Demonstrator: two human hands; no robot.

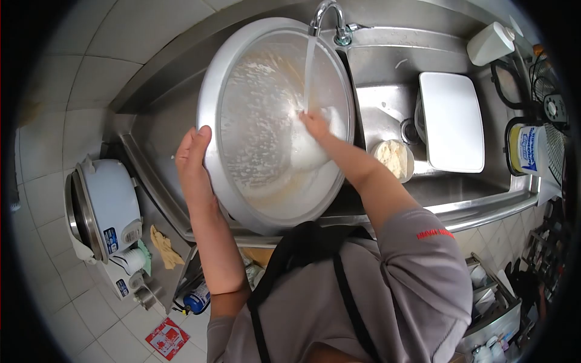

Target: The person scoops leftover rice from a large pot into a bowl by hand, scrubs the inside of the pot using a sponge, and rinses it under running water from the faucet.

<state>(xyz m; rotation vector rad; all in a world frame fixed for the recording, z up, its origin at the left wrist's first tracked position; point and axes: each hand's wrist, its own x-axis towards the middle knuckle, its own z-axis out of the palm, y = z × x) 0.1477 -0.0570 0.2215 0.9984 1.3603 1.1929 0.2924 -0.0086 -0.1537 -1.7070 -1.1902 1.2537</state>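
Note:
A large round metal bowl [210,115] is tilted over the left sink basin, its wet inside streaked with whitish and tan residue. My left hand [196,154] is closed around the bowl's left rim, thumb on top. From the curved faucet [327,15] a stream of water [309,69] runs down into the bowl. My right hand [316,125] is inside the bowl at the foot of that stream. Its fingers look curled together; whatever they may hold is hidden.
In the right sink basin stand a white rectangular tray [452,121] and a small container with pale contents [392,158]. A white jug [489,45] and a labelled tub [529,148] sit at the right edge. A rice cooker [112,206] and yellow cloth [165,248] are at left.

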